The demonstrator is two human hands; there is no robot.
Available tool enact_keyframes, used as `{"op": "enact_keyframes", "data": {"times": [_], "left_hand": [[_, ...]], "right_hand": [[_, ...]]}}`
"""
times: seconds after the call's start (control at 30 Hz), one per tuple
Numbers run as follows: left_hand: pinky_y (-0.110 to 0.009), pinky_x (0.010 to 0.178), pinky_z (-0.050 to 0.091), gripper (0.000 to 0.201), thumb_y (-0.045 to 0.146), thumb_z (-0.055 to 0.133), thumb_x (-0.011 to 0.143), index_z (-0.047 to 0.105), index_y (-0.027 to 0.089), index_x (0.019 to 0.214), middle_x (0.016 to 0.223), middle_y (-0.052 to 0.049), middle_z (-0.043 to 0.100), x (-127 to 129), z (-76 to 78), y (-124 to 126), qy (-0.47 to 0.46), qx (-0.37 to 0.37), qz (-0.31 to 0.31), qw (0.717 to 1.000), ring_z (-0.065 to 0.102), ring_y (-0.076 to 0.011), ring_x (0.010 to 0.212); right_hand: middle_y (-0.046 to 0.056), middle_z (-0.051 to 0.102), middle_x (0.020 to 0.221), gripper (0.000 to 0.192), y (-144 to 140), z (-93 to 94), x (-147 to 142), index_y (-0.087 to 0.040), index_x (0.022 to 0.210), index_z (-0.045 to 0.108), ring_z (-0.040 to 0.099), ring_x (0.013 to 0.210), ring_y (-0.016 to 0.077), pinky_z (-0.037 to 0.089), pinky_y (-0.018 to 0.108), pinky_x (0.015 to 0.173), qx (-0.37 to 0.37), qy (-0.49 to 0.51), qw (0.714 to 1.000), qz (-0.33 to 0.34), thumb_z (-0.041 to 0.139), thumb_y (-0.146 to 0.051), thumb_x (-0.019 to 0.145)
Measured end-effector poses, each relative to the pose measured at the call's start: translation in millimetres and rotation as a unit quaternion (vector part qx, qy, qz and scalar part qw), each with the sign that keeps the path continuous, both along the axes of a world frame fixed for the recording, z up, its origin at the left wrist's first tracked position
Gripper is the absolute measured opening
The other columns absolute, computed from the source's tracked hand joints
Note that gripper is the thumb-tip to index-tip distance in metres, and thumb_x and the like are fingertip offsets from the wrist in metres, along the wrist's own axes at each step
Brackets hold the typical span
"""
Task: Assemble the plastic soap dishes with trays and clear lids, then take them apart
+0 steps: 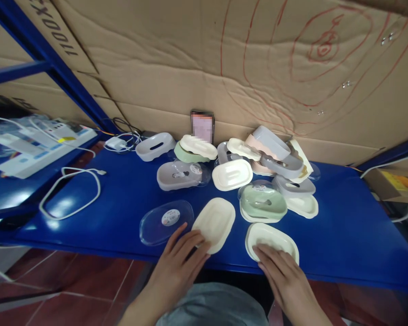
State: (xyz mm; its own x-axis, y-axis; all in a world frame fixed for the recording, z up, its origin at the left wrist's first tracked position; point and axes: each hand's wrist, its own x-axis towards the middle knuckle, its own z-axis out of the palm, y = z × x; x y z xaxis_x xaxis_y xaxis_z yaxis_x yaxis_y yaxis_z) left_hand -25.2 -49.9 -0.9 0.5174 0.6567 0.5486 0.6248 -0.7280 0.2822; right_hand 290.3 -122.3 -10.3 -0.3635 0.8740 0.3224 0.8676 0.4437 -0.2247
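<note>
My left hand [187, 256] has its fingers stretched and spread, with the tips against the near left edge of a cream oval soap dish tray [219, 219]. Beside it lies a clear plastic lid [156, 222] with a round sticker. My right hand [285, 276] is closed at the near left rim of another cream soap dish piece [275, 235]; its fingers rest inside and the thumb shows outside the rim. Just behind that sits a green soap dish [265, 201] on a cream tray. The fingers hide part of both cream pieces.
Several grey, cream, green and pink soap dishes, such as a grey one [155, 147], crowd the back of the blue table [119, 199]. A phone [203, 124] leans against the cardboard wall [149, 77]. On the left are a white cable [70, 215] and a power strip [47, 149].
</note>
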Motion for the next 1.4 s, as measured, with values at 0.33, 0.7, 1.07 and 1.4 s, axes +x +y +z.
{"op": "enact_keyframes", "data": {"times": [0.33,0.7,1.07,1.4], "left_hand": [[-0.051,0.111,0.059,0.022,0.015,0.063,0.103,0.072,0.025,0.121,0.116,-0.007,0.077,3,-8.7,26,-0.027,0.009,0.037,0.999,0.076,-0.0249,0.111],[-0.042,0.087,0.052,0.029,0.021,0.05,0.11,0.073,0.016,0.126,0.116,-0.011,0.078,18,-10.8,-7,0.082,0.019,0.002,0.996,0.072,-0.0257,0.098],[-0.041,0.085,0.052,0.03,0.013,0.046,0.108,0.075,0.02,0.114,0.108,-0.009,0.077,9,-0.8,-22,-0.049,-0.184,-0.059,0.98,0.068,-0.0251,0.094],[-0.02,0.07,0.054,0.022,0.026,0.091,0.084,0.078,0.009,0.09,0.092,-0.006,0.065,31,37.6,14,-0.64,-0.666,0.036,0.381,0.06,-0.0121,0.079]], "right_hand": [[0.013,0.076,0.136,0.038,39,15.1,-61,-0.014,0.14,0.069,0.075,0.109,0.0263,0.058,0.041,0.093,0.016,-0.066,0.995,0.068,0.056,-0.009,0.105],[0.011,0.075,0.137,0.041,46,4.1,-49,-0.022,0.143,0.069,0.07,0.116,0.0275,0.055,0.043,0.096,0.004,-0.005,1.0,0.002,0.048,-0.013,0.109],[0.011,0.075,0.135,0.036,46,5.0,-52,-0.021,0.141,0.068,0.069,0.115,0.0265,0.052,0.043,0.097,0.001,0.023,1.0,-0.002,0.048,-0.016,0.112],[0.009,0.075,0.135,0.034,47,4.8,-51,-0.02,0.142,0.066,0.068,0.117,0.0258,0.05,0.041,0.098,0.018,0.032,0.999,0.006,0.049,-0.018,0.112]]}}
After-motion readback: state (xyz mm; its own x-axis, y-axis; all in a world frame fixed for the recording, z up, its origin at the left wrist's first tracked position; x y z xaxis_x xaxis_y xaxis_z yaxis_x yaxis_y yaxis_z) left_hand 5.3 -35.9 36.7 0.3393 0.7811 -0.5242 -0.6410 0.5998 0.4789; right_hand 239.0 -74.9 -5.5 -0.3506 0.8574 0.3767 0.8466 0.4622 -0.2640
